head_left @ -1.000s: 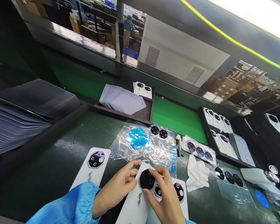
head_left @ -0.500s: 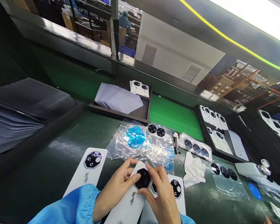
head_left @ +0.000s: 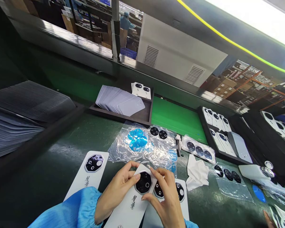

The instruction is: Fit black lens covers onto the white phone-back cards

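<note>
A white phone back cover [head_left: 127, 207] with dark lettering and a black octagonal camera lens plate [head_left: 143, 182] is tilted up in front of me. My left hand [head_left: 118, 186] grips its left edge, the thumb resting beside the lens plate. My right hand [head_left: 167, 193] holds the upper right side, index fingertip at the top corner and thumb below the plate. Behind it, partly covered by my right hand, lie more white covers with lens plates [head_left: 180, 191]. To the left, another white cover [head_left: 95, 163] with a fitted lens plate lies on the bench.
Clear plastic film [head_left: 118, 147] with blue round stickers [head_left: 137, 139] and black lens plates [head_left: 158, 133] lies ahead. A white cloth [head_left: 197, 172], bagged plates [head_left: 228, 174] and a pump bottle [head_left: 254, 172] are rightward. Trays [head_left: 147, 115] of covers stand behind. Another person's hand [head_left: 268, 219] shows bottom right.
My left thumb has slid left off the lens plate onto its edge, and my right fingers have eased slightly away from it. The other person's hand has come further into view.
</note>
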`<state>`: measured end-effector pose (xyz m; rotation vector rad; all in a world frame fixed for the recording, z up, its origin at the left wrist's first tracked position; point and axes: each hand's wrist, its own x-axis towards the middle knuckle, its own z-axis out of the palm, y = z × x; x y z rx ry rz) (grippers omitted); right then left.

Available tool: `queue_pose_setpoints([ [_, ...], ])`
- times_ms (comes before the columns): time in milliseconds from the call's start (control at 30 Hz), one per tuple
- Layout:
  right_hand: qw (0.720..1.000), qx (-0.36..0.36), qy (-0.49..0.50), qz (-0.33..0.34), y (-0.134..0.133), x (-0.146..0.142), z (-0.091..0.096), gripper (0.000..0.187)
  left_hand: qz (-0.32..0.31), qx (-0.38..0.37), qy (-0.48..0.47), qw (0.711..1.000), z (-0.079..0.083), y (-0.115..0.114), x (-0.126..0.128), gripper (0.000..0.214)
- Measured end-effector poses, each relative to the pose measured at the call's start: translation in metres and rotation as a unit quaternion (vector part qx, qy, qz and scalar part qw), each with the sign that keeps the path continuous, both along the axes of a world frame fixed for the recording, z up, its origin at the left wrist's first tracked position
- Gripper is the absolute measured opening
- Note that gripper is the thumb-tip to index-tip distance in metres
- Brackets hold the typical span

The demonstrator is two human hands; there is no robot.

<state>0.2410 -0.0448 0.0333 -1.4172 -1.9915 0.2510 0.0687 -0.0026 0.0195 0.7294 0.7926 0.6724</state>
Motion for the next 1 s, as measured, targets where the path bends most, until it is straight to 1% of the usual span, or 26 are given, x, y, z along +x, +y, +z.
queue_pose_setpoints([
  [67,0.997,-0.035,0.053,-0.047,-0.007,0.003,-0.005,0.038,0.007,-0.006,-0.002,1.0,-0.001,0.0,0.0,0.056],
  [133,0.979,-0.088,0.139,-0.123,-0.016,0.001,-0.011,0.032,0.012,-0.006,-0.007,1.0,-0.001,0.0,-0.001,0.053],
  [167,0.961,-0.116,0.192,-0.159,-0.02,-0.002,-0.014,0.032,0.012,-0.006,-0.008,1.0,0.0,0.0,-0.001,0.051],
  [233,0.912,-0.172,0.31,-0.206,-0.026,-0.01,-0.02,0.039,0.006,-0.005,-0.011,1.0,0.001,0.0,-0.001,0.048],
  [333,0.834,-0.248,0.45,-0.202,-0.031,-0.025,-0.023,0.048,-0.006,0.008,-0.007,1.0,0.001,-0.002,0.0,0.052],
  [367,0.815,-0.264,0.479,-0.194,-0.031,-0.029,-0.022,0.048,-0.011,0.015,-0.004,1.0,0.001,-0.002,0.0,0.053],
  [433,0.795,-0.278,0.508,-0.18,-0.031,-0.034,-0.02,0.042,-0.023,0.033,0.006,0.999,0.0,-0.004,0.0,0.054],
  [500,0.787,-0.276,0.522,-0.178,-0.031,-0.037,-0.017,0.039,-0.035,0.06,0.03,0.997,-0.001,-0.006,0.0,0.057],
  [567,0.784,-0.269,0.527,-0.186,-0.032,-0.038,-0.016,0.039,-0.049,0.082,0.072,0.993,-0.002,-0.008,-0.001,0.066],
  [633,0.789,-0.258,0.525,-0.189,-0.033,-0.04,-0.017,0.04,-0.058,0.1,0.119,0.986,-0.002,-0.01,-0.001,0.074],
  [700,0.802,-0.246,0.511,-0.189,-0.035,-0.042,-0.017,0.041,-0.065,0.115,0.142,0.981,-0.003,-0.011,-0.002,0.074],
  [767,0.815,-0.238,0.494,-0.186,-0.037,-0.044,-0.018,0.041,-0.077,0.121,0.139,0.98,-0.003,-0.013,-0.003,0.071],
  [867,0.831,-0.226,0.474,-0.186,-0.039,-0.048,-0.02,0.038,-0.09,0.109,0.121,0.983,-0.003,-0.014,-0.006,0.069],
  [1000,0.834,-0.212,0.465,-0.209,-0.041,-0.051,-0.027,0.039,-0.099,0.083,0.108,0.986,-0.003,-0.018,-0.008,0.064],
])
